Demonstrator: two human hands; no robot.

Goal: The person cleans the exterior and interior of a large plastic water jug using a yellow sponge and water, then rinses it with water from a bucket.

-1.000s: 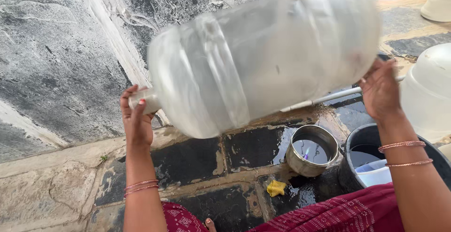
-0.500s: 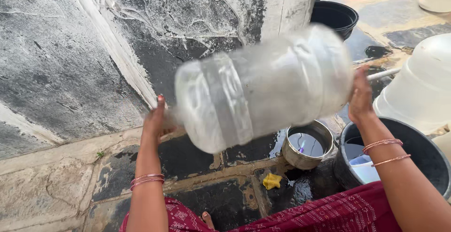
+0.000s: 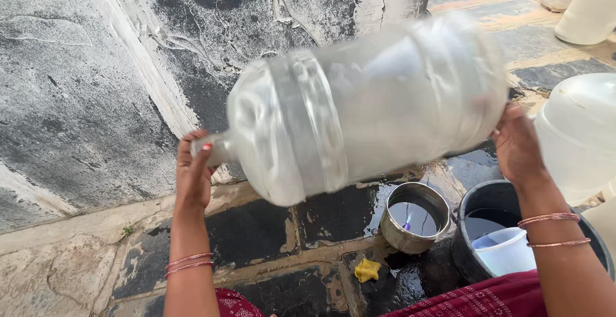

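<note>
A large clear plastic water jug lies sideways in the air in front of me, its neck to the left and its base to the right. My left hand covers the mouth at the neck with palm and fingers. My right hand presses flat against the jug's base and holds it up. Both wrists carry thin bangles. The jug looks blurred, with water inside.
Below on the wet stone floor stand a steel pot with water, a black bucket holding a white mug, and a yellow scrubber. White jugs stand at right. A stained wall rises at left.
The jug has swung between tilts while both hands kept hold of its neck and base; it now sits higher and closer, and the view has shifted slightly right.
</note>
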